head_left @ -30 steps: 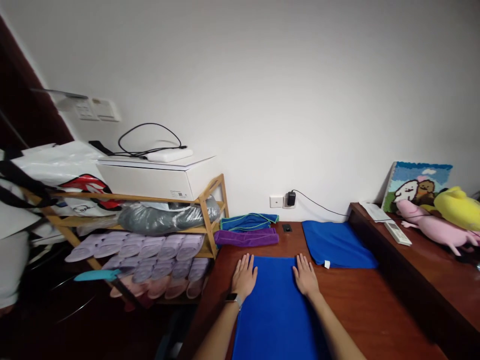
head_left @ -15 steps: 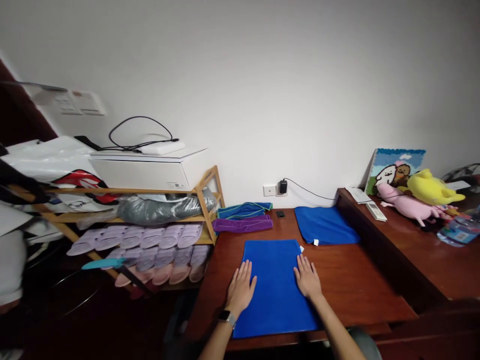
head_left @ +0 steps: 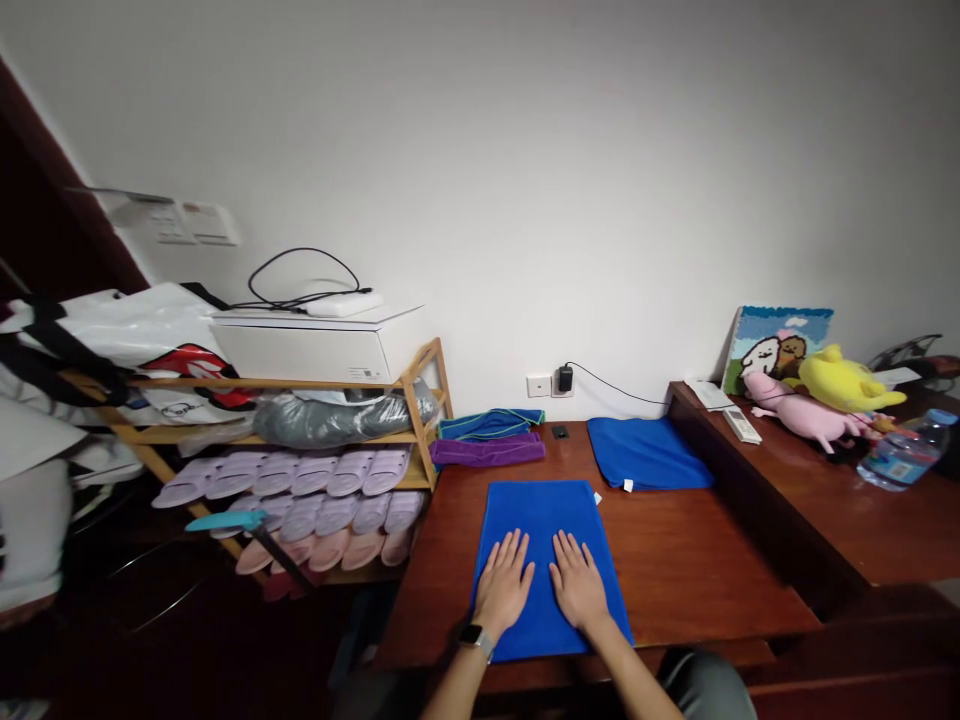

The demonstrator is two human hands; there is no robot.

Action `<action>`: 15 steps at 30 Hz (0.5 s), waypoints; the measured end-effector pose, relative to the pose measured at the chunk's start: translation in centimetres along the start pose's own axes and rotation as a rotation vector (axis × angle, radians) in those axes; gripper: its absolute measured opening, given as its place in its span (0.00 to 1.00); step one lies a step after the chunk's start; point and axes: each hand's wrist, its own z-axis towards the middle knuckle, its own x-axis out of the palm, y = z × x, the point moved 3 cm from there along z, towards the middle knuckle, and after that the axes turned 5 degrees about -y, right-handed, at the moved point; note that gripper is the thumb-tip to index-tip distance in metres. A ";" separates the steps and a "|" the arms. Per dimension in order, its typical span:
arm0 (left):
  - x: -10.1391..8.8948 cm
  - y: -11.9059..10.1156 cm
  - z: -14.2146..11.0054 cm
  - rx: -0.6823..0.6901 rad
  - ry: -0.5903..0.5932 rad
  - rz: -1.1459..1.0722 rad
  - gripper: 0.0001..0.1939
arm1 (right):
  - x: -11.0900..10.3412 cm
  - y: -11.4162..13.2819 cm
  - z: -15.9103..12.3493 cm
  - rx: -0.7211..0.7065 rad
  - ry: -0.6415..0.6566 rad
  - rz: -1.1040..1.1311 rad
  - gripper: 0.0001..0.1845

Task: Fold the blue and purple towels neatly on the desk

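Blue cloth [head_left: 536, 508] lying flat on counter [head_left: 697, 575], lower centre of frame. Left hand [head_left: 504, 588], right hand [head_left: 579, 588] resting on it, both loosely spread, pinching nothing. Uneven push risking wrinkles.

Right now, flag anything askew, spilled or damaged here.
No spill or damage shows. The blue cloth under the left hand and right hand lies flat; the green-edged cloth behind looks unevenly folded, edges misaligned.

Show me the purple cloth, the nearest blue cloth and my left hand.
Purple cloth [head_left: 489, 451], head view: its middle.
Nearest blue cloth [head_left: 538, 511], head view: upper part.
Left hand [head_left: 505, 592], head view: its back.
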 end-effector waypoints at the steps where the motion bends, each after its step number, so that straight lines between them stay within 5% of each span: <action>1: -0.3 1.2 -0.3 -0.033 -0.010 0.009 0.32 | -0.4 -1.0 0.0 0.017 0.004 -0.012 0.35; 6: -1.5 6.1 -2.1 -0.147 -0.037 0.034 0.32 | -1.6 -5.8 -0.2 0.125 -0.002 -0.060 0.37; 12: -2.3 6.0 -2.6 -0.159 -0.044 0.022 0.32 | -1.4 -7.2 0.0 0.125 -0.065 0.027 0.37; 15: -2.3 5.8 -2.6 -0.153 -0.056 0.018 0.32 | -2.5 -7.3 -0.5 0.131 -0.204 0.118 0.35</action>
